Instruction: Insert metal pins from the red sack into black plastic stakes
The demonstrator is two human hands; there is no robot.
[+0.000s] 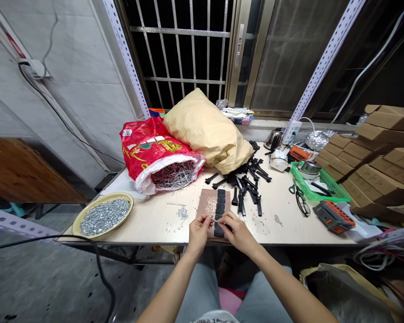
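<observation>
My left hand point(199, 231) and my right hand point(234, 229) meet near the table's front edge, both closed in a pinch. A thin metal pin point(216, 220) shows between their fingertips; its ends are hidden by the fingers. Beneath and behind them lies a brown board point(204, 196) with a row of black square pieces point(221, 201) and a scatter of tiny pale bits point(211, 207). To the left, small shiny discs point(182, 212) lie loose beside a single metal pin point(176, 204). Black T-shaped parts point(244, 190) are heaped behind my right hand.
A yellow-rimmed bowl point(130, 207) of shiny discs stands left. Behind are a red bag point(144, 143) of metal pins and a big tan sack point(205, 128). Scissors point(293, 188), glasses point(302, 202), a green basket point(338, 196), an orange-black tool battery point(335, 216) and cardboard boxes point(370, 184) sit right.
</observation>
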